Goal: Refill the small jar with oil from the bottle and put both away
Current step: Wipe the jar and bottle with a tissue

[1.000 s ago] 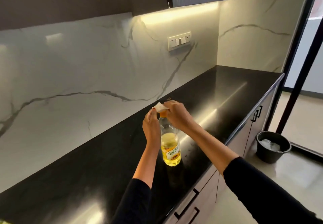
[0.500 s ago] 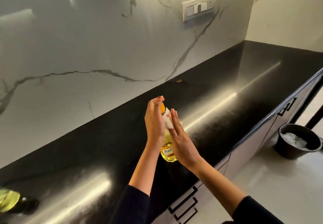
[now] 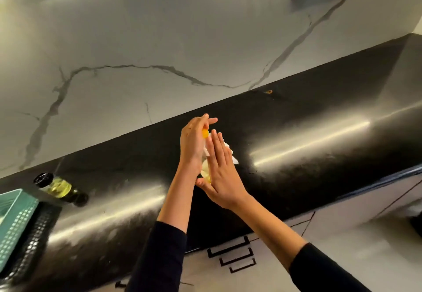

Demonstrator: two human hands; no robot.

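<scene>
black counter (image 3: 319, 136) — veined white wall (image 3: 159, 29), teal basket (image 3: 13, 223)

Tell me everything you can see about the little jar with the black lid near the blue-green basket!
The small jar is see-through, glass or plastic I cannot tell, with a black lid closed on top. Yellowish oil shows inside it. It looks blurry and leans in the picture, maybe from the wide lens. It stands on the shiny black counter, far to the left, just behind a teal basket. Only the counter seems to touch it.
</scene>
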